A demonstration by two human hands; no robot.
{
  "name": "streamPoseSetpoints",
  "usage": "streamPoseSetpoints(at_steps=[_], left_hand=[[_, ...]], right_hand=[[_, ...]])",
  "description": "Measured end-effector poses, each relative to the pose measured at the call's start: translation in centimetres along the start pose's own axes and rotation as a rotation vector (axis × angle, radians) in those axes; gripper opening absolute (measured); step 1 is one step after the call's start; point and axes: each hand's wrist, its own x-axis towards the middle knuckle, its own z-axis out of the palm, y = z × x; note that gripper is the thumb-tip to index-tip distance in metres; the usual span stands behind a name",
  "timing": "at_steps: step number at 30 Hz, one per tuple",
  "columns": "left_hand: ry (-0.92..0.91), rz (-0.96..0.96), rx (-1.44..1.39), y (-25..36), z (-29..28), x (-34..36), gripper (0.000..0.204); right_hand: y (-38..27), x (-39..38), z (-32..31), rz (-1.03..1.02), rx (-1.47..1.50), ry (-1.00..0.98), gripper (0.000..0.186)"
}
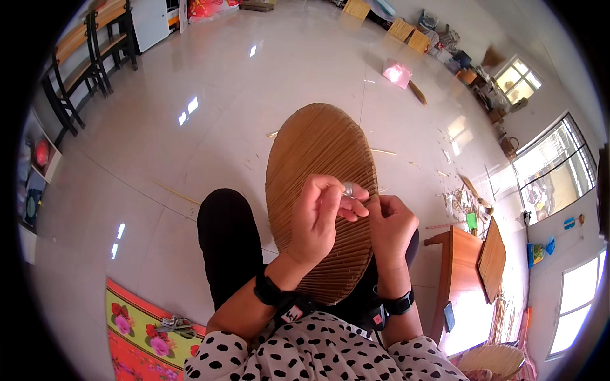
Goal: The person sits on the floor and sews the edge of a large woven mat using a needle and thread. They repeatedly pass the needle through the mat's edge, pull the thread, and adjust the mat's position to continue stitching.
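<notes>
Glossy floor (159, 146) spreads behind a brown ribbed oval panel (318, 143) mid-frame; the right grip (391, 227) pinches its right rim; the left grip (316, 219) curls over it, whether pinching anything unclear.

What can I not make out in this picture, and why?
In the head view:
Ribbed oval panel: its underside faces away.
Right hand: its curled fingers hide anything between them.
Right leg: largely behind the panel and hand.
Round tan piece: cut off by the lower edge.
Floor scraps: too small to identify.
</notes>
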Motion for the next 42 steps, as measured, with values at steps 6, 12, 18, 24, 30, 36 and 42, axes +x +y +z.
streamPoseSetpoints(at_steps=[6, 12, 18, 24, 30, 36, 42], left_hand=[[0.14, -0.083, 0.152, 6.4, -4.9, 1.2, 0.014], [0.632, 0.508, 0.201, 18.8, -21.7, 0.6, 0.009], [0.148, -0.188, 0.337, 7.1, -6.7, 0.1, 0.022], [-0.111, -0.036, 0.85, -0.7, -0.7, -1.0, 0.028], [-0.152, 0.107, 1.085, -1.1, -1.0, -0.2, 0.019], [0.062, -0.062, 0.458, 4.7, -5.4, 1.5, 0.013], [0.329, -0.061, -0.183, 7.1, -3.6, 2.3, 0.012]], right_hand=[[0.2, -0.1, 0.4, -0.028, 0.007, 0.038, 0.019], [-0.1, -0.1, 0.2, -0.021, 0.01, 0.039, 0.017], [-0.8, -0.5, 0.5, -0.043, 0.016, 0.008, 0.017], [-1.4, -0.9, 0.0, -0.021, 0.036, -0.024, 0.017], [-1.5, -1.1, 0.0, -0.05, 0.019, -0.031, 0.015], [-1.2, -1.0, 0.2, -0.061, 0.04, -0.005, 0.014], [-1.5, -0.9, 0.2, -0.035, 0.059, -0.034, 0.013]])
